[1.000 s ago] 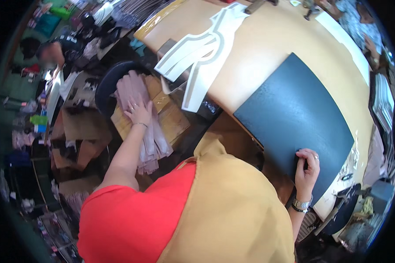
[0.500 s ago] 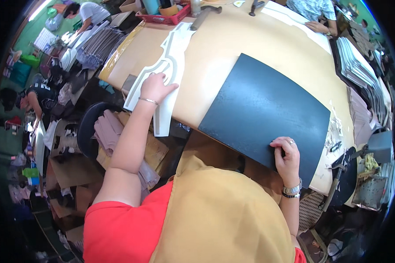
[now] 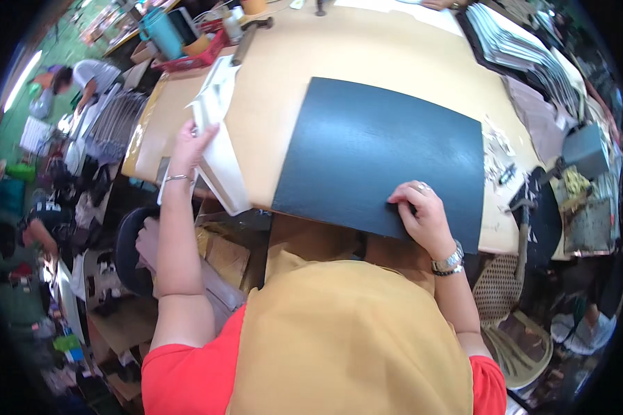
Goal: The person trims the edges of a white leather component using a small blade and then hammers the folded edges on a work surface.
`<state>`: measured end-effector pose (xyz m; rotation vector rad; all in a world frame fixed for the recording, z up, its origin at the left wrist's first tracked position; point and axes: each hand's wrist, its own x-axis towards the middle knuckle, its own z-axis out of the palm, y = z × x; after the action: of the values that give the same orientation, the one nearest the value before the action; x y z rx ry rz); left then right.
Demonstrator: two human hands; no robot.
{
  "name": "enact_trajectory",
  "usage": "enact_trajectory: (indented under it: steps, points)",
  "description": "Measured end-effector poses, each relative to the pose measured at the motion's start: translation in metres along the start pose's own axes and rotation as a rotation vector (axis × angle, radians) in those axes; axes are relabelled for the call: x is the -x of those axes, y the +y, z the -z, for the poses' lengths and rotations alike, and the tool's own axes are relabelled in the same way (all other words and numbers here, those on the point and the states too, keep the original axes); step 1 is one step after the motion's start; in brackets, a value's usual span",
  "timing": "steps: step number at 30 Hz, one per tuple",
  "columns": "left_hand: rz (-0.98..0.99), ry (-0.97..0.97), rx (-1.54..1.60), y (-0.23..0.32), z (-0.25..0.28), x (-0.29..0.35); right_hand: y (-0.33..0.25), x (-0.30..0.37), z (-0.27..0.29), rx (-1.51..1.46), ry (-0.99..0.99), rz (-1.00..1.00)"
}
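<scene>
My left hand (image 3: 192, 146) grips a white cut pattern piece (image 3: 223, 166) with greyish lines, at the left of the table. The piece is lifted and bent under my fingers; its lower end hangs close to the table's front edge. A large black board (image 3: 387, 152) lies flat on the tan table (image 3: 263, 90). Over the board's near right part, my right hand (image 3: 423, 216) rests with its fingers curled in. Whatever those fingers may hold is hidden.
A red basket (image 3: 199, 61) with containers stands far left, a hammer (image 3: 246, 43) beside it. Pale scraps (image 3: 497, 149) lie right of the board. Another hammer (image 3: 523, 225) is at the right edge. Stacked sheets (image 3: 509, 45) stand far right; a person's hand (image 3: 437, 3) shows at the top.
My left hand has raised and folded the white pattern piece, which lay flatter before. My right hand stays curled on the board. The whole view has shifted.
</scene>
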<state>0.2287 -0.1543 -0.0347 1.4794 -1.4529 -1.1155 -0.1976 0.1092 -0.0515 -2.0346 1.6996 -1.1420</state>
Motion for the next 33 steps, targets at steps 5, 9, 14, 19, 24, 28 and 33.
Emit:
enact_trajectory:
  steps: [5, 9, 14, 19, 24, 28, 33]
  points:
    - [0.000, -0.185, 0.480, 0.064, -0.051, 0.024, -0.004, 0.002, 0.003, -0.079, -0.017, -0.085]
    - [-0.045, -0.666, 0.329, 0.100, -0.126, 0.067, -0.011, 0.003, 0.006, -0.248, 0.066, -0.179]
    - [-0.048, -1.244, 0.178, 0.078, -0.167, 0.089, 0.029, -0.004, 0.047, 0.032, 0.226, -0.284]
    - [-0.108, -0.842, -0.294, 0.072, -0.194, 0.102, 0.163, 0.035, 0.146, 0.648, 0.372, -0.843]
    - [-0.884, -0.449, -0.694, 0.080, -0.213, 0.061, 0.222, 0.040, 0.176, 0.648, 0.289, -0.920]
    - [-1.004, -0.715, -1.130, 0.057, -0.234, 0.009, 0.223, 0.017, 0.185, 0.491, 0.153, -1.089]
    - [-0.956, -0.534, -1.249, 0.090, -0.226, -0.002, 0.199, 0.069, 0.186, -0.205, 0.638, -0.915]
